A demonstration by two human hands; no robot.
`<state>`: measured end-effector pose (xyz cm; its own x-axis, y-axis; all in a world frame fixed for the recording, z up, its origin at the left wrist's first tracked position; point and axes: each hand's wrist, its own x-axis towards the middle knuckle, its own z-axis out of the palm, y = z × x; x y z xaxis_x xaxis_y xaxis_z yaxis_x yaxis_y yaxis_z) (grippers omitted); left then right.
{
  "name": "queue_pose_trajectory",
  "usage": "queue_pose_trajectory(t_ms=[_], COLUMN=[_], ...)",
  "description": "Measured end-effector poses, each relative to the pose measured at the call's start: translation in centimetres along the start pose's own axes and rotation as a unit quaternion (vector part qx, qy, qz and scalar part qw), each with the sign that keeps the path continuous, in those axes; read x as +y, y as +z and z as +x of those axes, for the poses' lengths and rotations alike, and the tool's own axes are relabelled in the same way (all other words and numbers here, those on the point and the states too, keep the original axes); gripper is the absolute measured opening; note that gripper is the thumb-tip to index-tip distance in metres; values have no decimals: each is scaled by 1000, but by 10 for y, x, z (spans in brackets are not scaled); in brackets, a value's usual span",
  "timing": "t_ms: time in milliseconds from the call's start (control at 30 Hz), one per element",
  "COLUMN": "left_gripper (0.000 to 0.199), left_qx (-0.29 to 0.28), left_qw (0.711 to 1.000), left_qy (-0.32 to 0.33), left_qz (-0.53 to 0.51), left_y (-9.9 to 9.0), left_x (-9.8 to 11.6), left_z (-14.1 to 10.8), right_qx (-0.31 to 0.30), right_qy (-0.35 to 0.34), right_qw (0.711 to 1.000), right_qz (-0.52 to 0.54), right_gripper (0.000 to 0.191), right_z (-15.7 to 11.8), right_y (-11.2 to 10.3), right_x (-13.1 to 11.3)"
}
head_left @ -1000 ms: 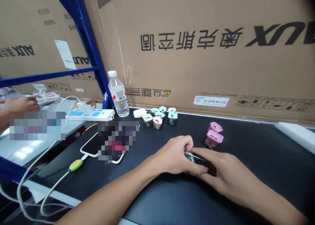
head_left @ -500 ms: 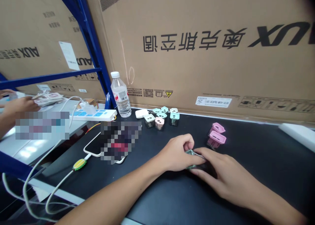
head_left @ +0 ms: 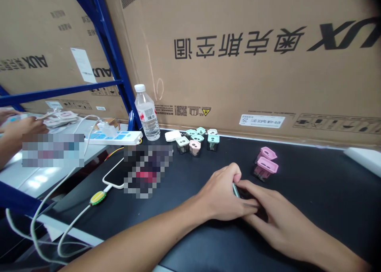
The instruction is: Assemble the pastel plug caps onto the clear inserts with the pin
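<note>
My left hand (head_left: pixel 222 192) and my right hand (head_left: pixel 263 208) meet over the black table, both closed on one pencil sharpener (head_left: pixel 235 190). A strip of its pale green top shows by my left fingers, with a dark see-through body towards my right palm; the rest is hidden. Two pink two-hole pencil sharpeners (head_left: pixel 267 165) stand just beyond my right hand. Farther back is a group of mint, white and peach sharpeners, among them a peach one (head_left: pixel 195 146) and a mint one (head_left: pixel 213 139), with clear dark bodies.
A water bottle (head_left: pixel 148 115) stands at the back beside a power strip (head_left: pixel 127 137). A phone (head_left: pixel 114 176) on a white cable lies left, near a blurred-out patch. Large cardboard boxes (head_left: pixel 226 85) wall the back. At far left, another person's hand (head_left: pixel 25 131) works at a grey table.
Both hands have shifted slightly right and down, keeping hold of the sharpener. It has turned, so its green top now appears as a narrow edge. The view has moved slightly.
</note>
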<state>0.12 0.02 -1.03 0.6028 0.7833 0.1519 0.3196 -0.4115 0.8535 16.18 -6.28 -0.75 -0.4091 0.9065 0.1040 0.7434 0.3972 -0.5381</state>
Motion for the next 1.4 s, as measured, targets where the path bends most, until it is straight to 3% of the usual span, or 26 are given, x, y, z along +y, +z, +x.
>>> queue_pose_trajectory(t_ms=[200,433,700,933,1133,1400], left_gripper=[48,45,44,56,52,53], left_qx=[0,64,-10,-97,-96,-50], left_qw=[1000,997,998,995,995,997], left_qy=[-4,33,54,-16,-7,31], left_qz=[2,38,24,12,-16,-47], left_y=[1,1,-21,-29,-25,-27], left_x=[-2,-4,-2,0,-2,-8], left_z=[1,3,7,7,7,12], right_qx=[-3,3,2,-24,-20,-19], right_qy=[-2,29,42,6,5,64], right_qw=[1000,997,995,996,996,994], right_qz=[10,66,87,80,90,85], right_gripper=[18,23,32,19,10,27], right_z=[1,5,7,6,4,8], right_y=[1,3,-6,-4,-2,-9], right_x=[1,11,23,16,11,22])
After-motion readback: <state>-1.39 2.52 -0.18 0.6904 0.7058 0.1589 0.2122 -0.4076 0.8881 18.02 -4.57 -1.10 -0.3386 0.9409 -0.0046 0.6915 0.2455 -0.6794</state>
